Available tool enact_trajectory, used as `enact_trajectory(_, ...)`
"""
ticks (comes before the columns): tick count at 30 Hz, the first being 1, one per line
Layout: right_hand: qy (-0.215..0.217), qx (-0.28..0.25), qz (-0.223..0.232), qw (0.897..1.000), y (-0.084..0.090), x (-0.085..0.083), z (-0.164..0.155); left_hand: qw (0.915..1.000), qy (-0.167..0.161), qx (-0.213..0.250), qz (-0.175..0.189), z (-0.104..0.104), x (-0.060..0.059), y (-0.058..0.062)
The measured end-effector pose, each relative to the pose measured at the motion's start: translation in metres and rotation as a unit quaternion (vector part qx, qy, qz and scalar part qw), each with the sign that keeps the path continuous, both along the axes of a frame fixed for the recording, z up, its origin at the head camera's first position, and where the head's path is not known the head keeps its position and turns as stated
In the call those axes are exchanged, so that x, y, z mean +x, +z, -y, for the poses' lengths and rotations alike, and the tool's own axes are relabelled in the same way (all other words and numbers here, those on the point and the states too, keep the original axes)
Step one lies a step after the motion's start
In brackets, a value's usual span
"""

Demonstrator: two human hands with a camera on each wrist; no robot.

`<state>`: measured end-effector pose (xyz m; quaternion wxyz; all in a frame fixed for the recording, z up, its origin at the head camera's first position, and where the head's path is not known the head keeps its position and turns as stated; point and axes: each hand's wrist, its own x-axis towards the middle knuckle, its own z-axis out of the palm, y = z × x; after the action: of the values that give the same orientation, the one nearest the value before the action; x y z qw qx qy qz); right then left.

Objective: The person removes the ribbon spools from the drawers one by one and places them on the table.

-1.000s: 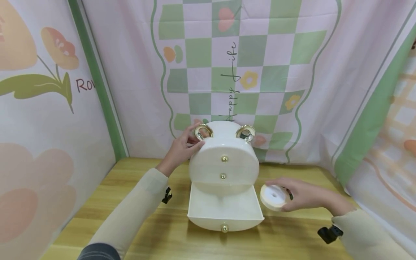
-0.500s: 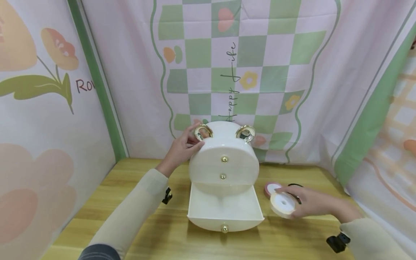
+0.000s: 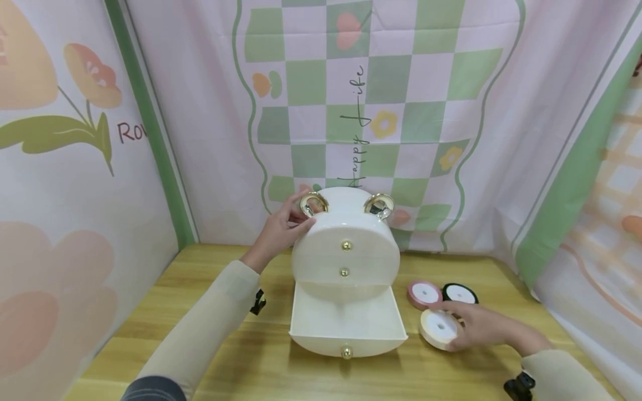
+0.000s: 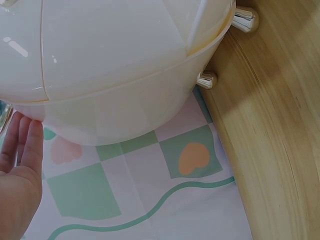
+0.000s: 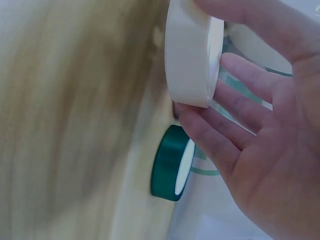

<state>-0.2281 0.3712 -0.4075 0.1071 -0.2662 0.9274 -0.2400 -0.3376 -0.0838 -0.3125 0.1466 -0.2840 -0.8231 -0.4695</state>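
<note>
In the head view my left hand [image 3: 281, 231] rests on the upper left side of a white rounded drawer box [image 3: 346, 223], beside its gold ring-shaped ear [image 3: 314, 205]. The left wrist view shows straight fingers [image 4: 31, 145] touching the box's rear edge. To the right of the box, my right hand [image 3: 484, 326] pinches a cream ribbon roll [image 3: 435, 333] between thumb and fingers, low over the table. Seen from the right wrist, the cream roll [image 5: 190, 60] stands on edge in the grip. The bottom drawer [image 3: 346, 320] is pulled out, its inside bare.
Behind the cream roll lie a pink ribbon roll [image 3: 418, 301] and a dark green ribbon roll [image 3: 460, 294], side by side on the wooden table [image 3: 236, 367]. A checked curtain [image 3: 346, 83] hangs at the back, with printed curtains on both sides.
My right hand has moved rightward and toward me, lowering the cream ribbon roll. The pink and green rolls have come into view behind it. My left hand and the box stay put.
</note>
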Motion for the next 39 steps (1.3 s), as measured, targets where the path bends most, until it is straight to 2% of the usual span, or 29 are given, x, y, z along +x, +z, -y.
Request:
enact_trajectory(6, -0.010, -0.006, 0.011, 1.000, -0.009, -0.002, -0.001, 1.0000, 0.003, -0.003, 0.001, 0.000, 0.001, -0.001)
enact_trajectory(12, -0.002, 0.008, -0.020, 1.000, -0.013, 0.000, -0.001, 1.0000, 0.001, -0.001, -0.001, 0.000, 0.001, 0.000)
enact_trajectory(16, 0.000, 0.000, -0.013, 1.000, -0.014, 0.002, -0.001, 1.0000, 0.001, -0.001, 0.000, 0.000, 0.002, 0.000)
enact_trajectory(30, 0.005, -0.024, 0.017, 1.000, -0.009, 0.000, 0.000, 1.0000, 0.004, 0.002, -0.001, 0.000, 0.001, 0.001)
enact_trajectory(35, -0.014, -0.028, 0.039, 0.999, -0.004, 0.002, 0.001, 1.0000, 0.003, 0.004, 0.001, 0.000, 0.002, 0.001)
enact_trajectory(39, -0.024, -0.025, 0.041, 0.999, 0.001, 0.004, 0.004, 1.0000, 0.000, 0.004, 0.000, 0.000, 0.002, 0.001)
